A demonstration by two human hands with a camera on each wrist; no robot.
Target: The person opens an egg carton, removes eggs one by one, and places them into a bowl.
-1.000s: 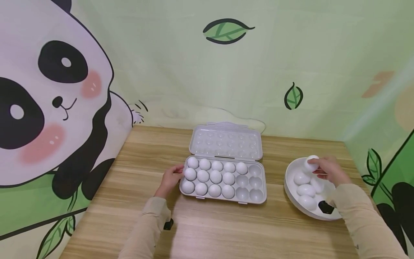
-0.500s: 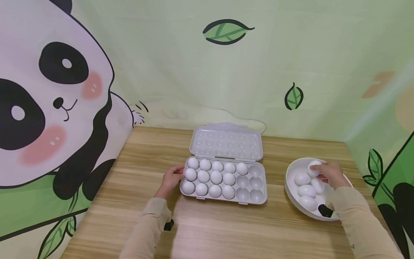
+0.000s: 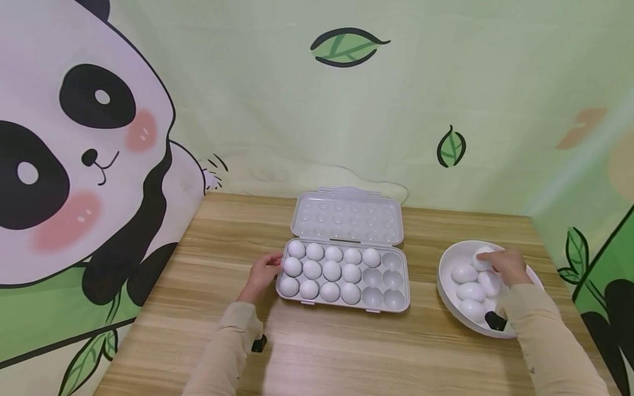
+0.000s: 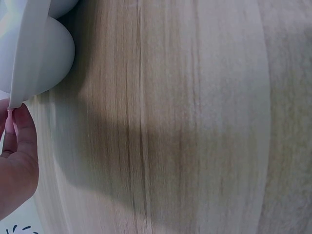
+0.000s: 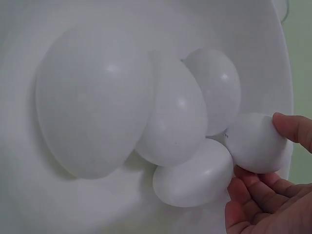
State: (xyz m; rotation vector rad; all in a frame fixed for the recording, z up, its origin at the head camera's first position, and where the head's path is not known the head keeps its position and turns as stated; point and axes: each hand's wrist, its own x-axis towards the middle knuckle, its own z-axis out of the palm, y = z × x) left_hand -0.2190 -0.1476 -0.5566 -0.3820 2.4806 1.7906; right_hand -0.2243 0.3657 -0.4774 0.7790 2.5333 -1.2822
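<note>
— What is the person wearing?

— Long sleeves in a pale beige, soft-looking fabric, one on each arm, reaching down to the wrists. The left sleeve [image 3: 225, 352] bunches a little at the cuff; the right sleeve [image 3: 545, 341] shows faint creases along the forearm.

— Anything strapped on?

— A small black boxy device [image 3: 258, 344] sits under the left wrist, and a similar small black device [image 3: 495, 320] sits at the right wrist.

— And the hands themselves?

— Bare: no gloves or rings show. The left hand [image 3: 261, 273] and the right hand [image 3: 507, 265] are both small, with short fingers [image 5: 253, 187] and short, plain nails.
</note>
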